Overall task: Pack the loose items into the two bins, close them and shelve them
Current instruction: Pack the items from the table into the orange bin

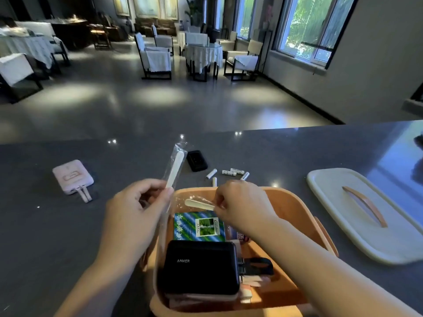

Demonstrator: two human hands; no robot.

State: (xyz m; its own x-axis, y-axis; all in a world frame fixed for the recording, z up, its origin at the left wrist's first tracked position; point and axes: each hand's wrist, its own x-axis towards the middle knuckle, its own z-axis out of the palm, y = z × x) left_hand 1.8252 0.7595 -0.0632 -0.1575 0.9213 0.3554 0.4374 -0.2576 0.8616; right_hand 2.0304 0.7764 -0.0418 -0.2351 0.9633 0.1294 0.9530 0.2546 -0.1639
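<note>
Right hand [238, 202] is pinched on a wrapped white stick [198, 204] lying crosswise just over the orange bin [295, 202] at lower centre, while left hand [137, 202] pinches a second wrapped stick [175, 170] pointing up-frame, just left of the rim.

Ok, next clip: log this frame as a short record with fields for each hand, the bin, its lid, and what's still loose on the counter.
left hand: pinches a white stick in a clear sleeve, raised beside the bin
right hand: pinches a second sleeved white stick over the bin
bin: orange, open; holds a black Anker charger and a green-blue packet
lid: off, flat on the counter to the right
loose on counter: pink power bank, small black device, white batteries
</note>
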